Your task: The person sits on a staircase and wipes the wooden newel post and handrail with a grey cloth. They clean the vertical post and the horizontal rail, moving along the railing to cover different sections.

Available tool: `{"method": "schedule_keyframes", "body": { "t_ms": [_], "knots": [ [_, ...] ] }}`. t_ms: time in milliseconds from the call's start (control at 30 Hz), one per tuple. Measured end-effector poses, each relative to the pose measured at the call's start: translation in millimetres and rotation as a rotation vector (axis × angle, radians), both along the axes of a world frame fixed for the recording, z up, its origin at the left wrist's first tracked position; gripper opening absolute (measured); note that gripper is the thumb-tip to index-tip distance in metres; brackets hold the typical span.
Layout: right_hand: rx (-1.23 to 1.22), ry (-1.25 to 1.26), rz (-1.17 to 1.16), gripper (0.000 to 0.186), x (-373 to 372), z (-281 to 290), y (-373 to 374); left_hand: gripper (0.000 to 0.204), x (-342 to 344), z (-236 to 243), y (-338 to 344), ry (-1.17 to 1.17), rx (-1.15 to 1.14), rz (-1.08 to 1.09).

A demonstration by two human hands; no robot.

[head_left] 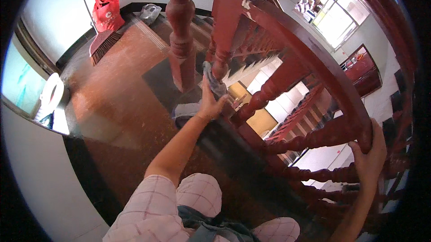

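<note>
My left hand (210,107) is closed on a grey cloth (215,84), which it presses against the lower part of a dark red turned baluster (220,65). The thumb points toward the stairwell side, and part of the cloth is hidden by the fingers. On the right, my right hand (376,154) wraps round the lower end of the curved red handrail (330,74), with the thumb on the near side. Another red baluster (181,47) stands left of the cloth. Beside my left wrist lies a pale grey thing (186,110) that I cannot make out.
A broom (104,47) and a red bag (107,15) stand by the wall at the far left, near a clear plastic bag (150,13). A white basin (54,91) sits at the left doorway. Beyond the balusters, the stairwell drops to lower steps (292,125).
</note>
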State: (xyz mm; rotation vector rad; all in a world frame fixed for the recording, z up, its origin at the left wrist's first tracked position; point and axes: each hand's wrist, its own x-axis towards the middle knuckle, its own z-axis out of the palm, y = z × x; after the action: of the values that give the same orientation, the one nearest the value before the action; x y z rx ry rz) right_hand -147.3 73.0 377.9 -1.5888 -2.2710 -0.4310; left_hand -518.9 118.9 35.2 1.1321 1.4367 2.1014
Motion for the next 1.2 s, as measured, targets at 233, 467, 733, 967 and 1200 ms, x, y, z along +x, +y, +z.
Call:
{"method": "schedule_keyframes", "body": {
  "t_ms": [233, 467, 733, 967, 1200],
  "knots": [
    [-0.059, 0.074, -0.030, 0.076, 6, -3, -4, 0.064, -42, -6, 23, -0.032, -0.158, -0.374],
    [-0.157, 0.151, 0.013, 0.076, 8, 5, -3, 0.071, -107, 3, 48, 0.136, -0.348, -0.966],
    [-0.125, 0.125, -0.019, 0.074, 0, 2, 1, 0.055, -34, -13, 34, 0.052, -0.191, -0.079],
    [-0.099, 0.123, -0.030, 0.075, 10, -2, 2, 0.078, 28, 5, 39, 0.008, -0.306, 0.565],
    [-0.062, 0.112, -0.046, 0.076, 5, -2, -1, 0.061, 10, 41, 18, -0.169, 0.003, 0.177]
  ]
}}
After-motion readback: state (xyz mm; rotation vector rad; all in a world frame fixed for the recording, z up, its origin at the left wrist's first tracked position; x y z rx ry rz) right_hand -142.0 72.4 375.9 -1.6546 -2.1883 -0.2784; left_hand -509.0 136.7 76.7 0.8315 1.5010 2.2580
